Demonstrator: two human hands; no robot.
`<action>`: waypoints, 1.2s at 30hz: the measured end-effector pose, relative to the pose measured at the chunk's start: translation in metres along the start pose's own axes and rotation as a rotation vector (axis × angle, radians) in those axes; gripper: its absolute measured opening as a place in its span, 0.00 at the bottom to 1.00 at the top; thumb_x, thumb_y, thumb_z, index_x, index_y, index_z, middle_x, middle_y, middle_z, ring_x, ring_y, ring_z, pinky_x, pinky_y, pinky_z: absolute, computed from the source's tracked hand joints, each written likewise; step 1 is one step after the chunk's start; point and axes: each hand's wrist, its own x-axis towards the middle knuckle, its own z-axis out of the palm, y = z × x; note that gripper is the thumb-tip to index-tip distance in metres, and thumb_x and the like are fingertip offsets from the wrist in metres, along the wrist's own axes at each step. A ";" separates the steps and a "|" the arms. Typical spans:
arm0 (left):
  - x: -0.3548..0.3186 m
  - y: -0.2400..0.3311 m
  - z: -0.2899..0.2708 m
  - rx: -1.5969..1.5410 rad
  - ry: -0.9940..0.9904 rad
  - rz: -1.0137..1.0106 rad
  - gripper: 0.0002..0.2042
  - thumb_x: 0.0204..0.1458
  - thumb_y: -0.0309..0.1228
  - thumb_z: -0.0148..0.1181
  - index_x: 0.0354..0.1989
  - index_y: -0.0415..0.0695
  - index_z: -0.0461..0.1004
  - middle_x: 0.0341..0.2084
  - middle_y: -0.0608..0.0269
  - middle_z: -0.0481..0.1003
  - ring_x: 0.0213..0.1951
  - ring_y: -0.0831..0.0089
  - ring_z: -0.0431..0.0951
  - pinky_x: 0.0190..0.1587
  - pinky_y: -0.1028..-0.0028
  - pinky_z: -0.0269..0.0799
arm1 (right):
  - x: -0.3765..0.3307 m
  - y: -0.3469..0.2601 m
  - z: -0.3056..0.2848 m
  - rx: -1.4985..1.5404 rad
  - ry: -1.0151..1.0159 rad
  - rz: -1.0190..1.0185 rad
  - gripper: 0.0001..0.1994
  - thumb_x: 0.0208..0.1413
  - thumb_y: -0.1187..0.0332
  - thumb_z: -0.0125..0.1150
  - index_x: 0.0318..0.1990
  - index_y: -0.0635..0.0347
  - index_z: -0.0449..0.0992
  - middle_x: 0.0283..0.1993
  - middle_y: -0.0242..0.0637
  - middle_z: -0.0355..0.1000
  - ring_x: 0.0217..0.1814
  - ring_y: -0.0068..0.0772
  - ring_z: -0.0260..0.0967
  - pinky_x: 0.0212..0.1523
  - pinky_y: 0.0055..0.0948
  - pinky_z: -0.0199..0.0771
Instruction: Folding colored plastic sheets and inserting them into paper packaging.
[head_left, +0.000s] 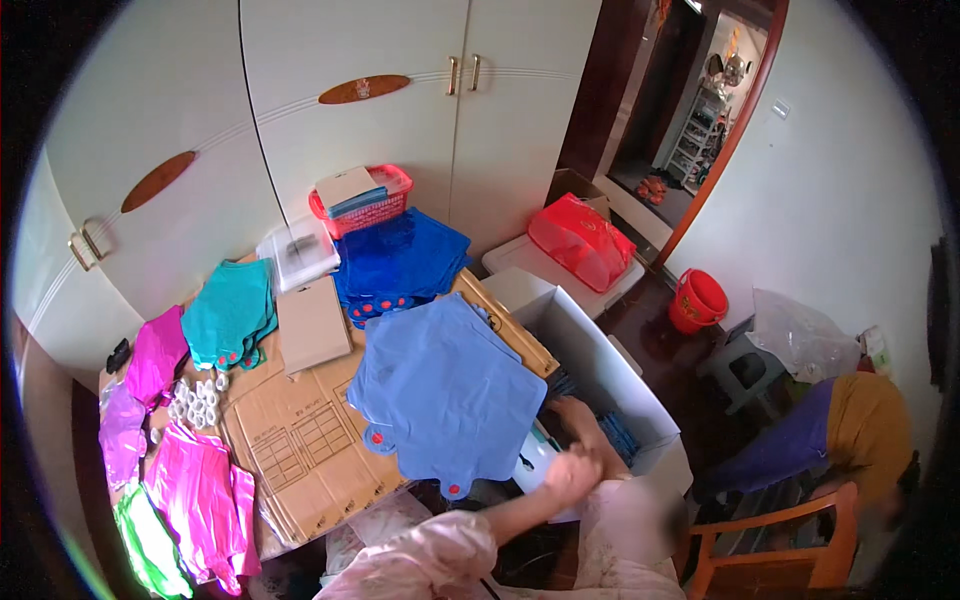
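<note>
My left hand (574, 474) is closed, its fingers curled in beside my right forearm. Whatever it may hold cannot be made out. Next to it is a white panel with a teal edge (534, 462). My right hand (566, 408) reaches over the near rim of an open white box (625, 375); its fingers are mostly hidden. Inside that box lie narrow blue packets (618, 436). Left of both hands, a stack of flat light-blue sheets with lobed edges (450, 385) covers the table corner. Small red round marks show on its lower tabs.
Flattened cardboard (300, 450) covers the table. Around it lie teal sheets (228, 312), dark-blue sheets (400, 258), pink sheets (200, 500), white rolls (197, 403) and a red basket (385, 212). A wooden chair (780, 525) and a bending person (870, 430) are at right.
</note>
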 end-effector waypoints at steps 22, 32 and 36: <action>-0.342 -0.087 -0.130 -0.310 0.210 -0.295 0.09 0.45 0.36 0.64 0.35 0.53 0.80 0.20 0.61 0.67 0.27 0.62 0.72 0.30 0.65 0.69 | -0.011 -0.019 -0.064 0.481 0.932 0.328 0.14 0.49 0.83 0.49 0.44 0.64 0.74 0.44 0.45 0.74 0.48 0.40 0.72 0.49 0.33 0.70; -0.520 -0.105 -0.071 -0.113 0.334 -1.126 0.06 0.47 0.32 0.58 0.29 0.48 0.80 0.26 0.59 0.76 0.29 0.59 0.78 0.32 0.62 0.74 | 0.115 -0.358 -0.216 0.506 0.551 -0.482 0.07 0.52 0.78 0.54 0.38 0.62 0.76 0.40 0.41 0.73 0.44 0.40 0.71 0.44 0.31 0.71; -0.609 -0.097 -0.003 -0.041 0.331 -1.497 0.07 0.46 0.33 0.56 0.29 0.49 0.80 0.28 0.54 0.76 0.31 0.58 0.78 0.34 0.61 0.74 | 0.146 -0.499 -0.187 0.560 0.243 -0.832 0.07 0.50 0.75 0.58 0.38 0.60 0.77 0.39 0.38 0.75 0.39 0.40 0.74 0.40 0.32 0.74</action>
